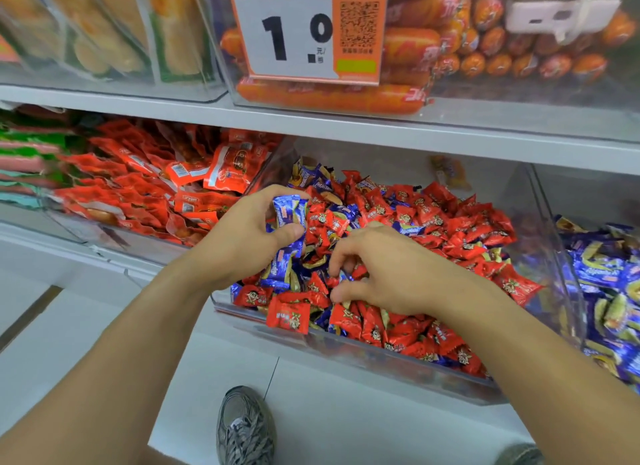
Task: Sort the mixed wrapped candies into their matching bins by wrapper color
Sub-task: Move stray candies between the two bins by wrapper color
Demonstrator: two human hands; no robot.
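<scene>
A clear plastic bin (363, 352) on the lower shelf holds a heap of red wrapped candies (446, 229) with blue wrapped ones mixed in. My left hand (242, 236) grips several blue candies (285, 238) in a bunch above the bin's front left corner. My right hand (377, 270) reaches down into the heap, its thumb and fingers pinching at a small blue candy (344, 277) among red ones. To the right, a second clear bin (571, 257) is filled with blue and gold wrapped candies (609, 277).
Left of the candy bin stands a bin of red snack packets (145, 184). The shelf above carries clear bins of orange sausages (450, 45) and a price tag (304, 32). A grey shoe (244, 426) stands on the white floor below.
</scene>
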